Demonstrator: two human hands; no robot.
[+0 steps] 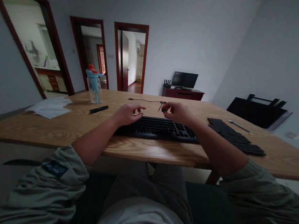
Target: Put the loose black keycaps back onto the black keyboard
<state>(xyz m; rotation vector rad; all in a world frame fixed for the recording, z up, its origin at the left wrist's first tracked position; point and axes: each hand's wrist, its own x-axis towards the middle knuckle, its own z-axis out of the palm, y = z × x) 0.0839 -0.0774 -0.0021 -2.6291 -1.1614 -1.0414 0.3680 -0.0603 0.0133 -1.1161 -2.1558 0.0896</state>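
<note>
A black keyboard (158, 127) lies along the near side of the wooden table. My left hand (131, 113) hovers at its back left edge, thumb and index finger apart with nothing between them. Above the keyboard's back edge, my right hand (174, 112) is closed in a pinch on a small dark piece (163, 110), mostly hidden by the fingertips. Behind both hands runs a thin black cable (146, 100), bunched near the right hand. To the right of the keyboard, dark flat pieces (232, 135) lie close together in rows.
On the left of the wooden table (126, 148) are white paper sheets (52, 107), a black stick-like object (98, 109) and a clear bottle (95, 87) with a blue and red lid. A toothbrush-like brush (238, 126) lies at right. A dark folded item (258, 112) leans beyond.
</note>
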